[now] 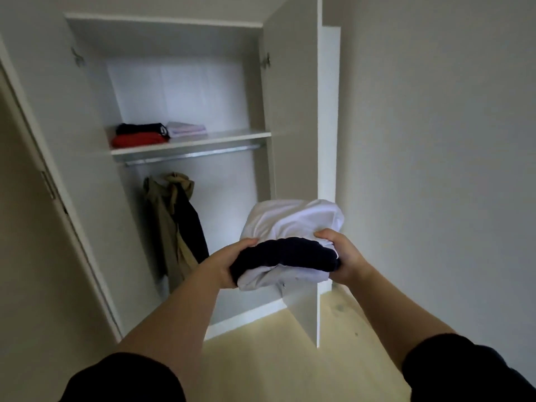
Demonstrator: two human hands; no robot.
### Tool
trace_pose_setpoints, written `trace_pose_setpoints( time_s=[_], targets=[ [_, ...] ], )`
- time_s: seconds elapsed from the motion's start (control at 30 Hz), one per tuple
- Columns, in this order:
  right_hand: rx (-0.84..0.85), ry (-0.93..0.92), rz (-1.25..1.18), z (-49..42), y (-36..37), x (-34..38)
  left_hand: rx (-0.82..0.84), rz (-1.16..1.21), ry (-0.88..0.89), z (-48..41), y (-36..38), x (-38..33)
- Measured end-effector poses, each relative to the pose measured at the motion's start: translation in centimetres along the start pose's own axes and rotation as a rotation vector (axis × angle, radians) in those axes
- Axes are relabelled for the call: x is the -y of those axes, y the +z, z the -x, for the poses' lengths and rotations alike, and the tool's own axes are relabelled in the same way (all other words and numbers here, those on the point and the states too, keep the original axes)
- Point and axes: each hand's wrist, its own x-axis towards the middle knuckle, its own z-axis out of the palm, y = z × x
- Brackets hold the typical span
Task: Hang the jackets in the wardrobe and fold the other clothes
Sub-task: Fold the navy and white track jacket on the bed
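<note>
One folded bundle (293, 221), white and navy, gripped at both ends by left hand (229, 264) and right hand (345, 256), fingers curled round it to keep the folds, held before the open wardrobe (185, 91), seemingly bound for the shelf (203, 142) above the hung jackets (171, 216).

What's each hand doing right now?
Left hand: grips the left end of the folded white and navy clothes.
Right hand: grips their right end.

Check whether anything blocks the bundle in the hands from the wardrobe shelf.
Nothing visible does. The door stands open beside the bundle, and the folded clothes lie at the left end of the shelf.
</note>
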Motion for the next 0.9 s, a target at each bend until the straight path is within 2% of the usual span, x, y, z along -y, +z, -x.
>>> trace_pose_setpoints(
  time_s=[0.1, 0.2, 0.4, 0.67, 0.9],
  targets=[
    [0.060, -0.018, 0.037, -9.9, 2.9, 4.3, -0.119, 0.020, 0.128, -5.4, -3.7, -7.9],
    [0.111, -0.044, 0.041, -17.0, 5.5, 7.4, -0.157, 0.063, 0.227, -8.5, -6.2, -13.4],
    [0.239, -0.043, 0.020, -33.0, 13.2, 9.8, -0.261, 0.125, 0.312, -14.6, -15.6, -23.5],
    [0.247, -0.103, 0.026, -52.4, 24.2, 13.2, -0.284, 0.147, 0.421, -23.7, -29.0, -36.8],
    [0.284, -0.158, 0.045, -66.4, 30.4, 18.5, -0.301, 0.139, 0.475, -30.9, -36.4, -48.9]
  ],
)
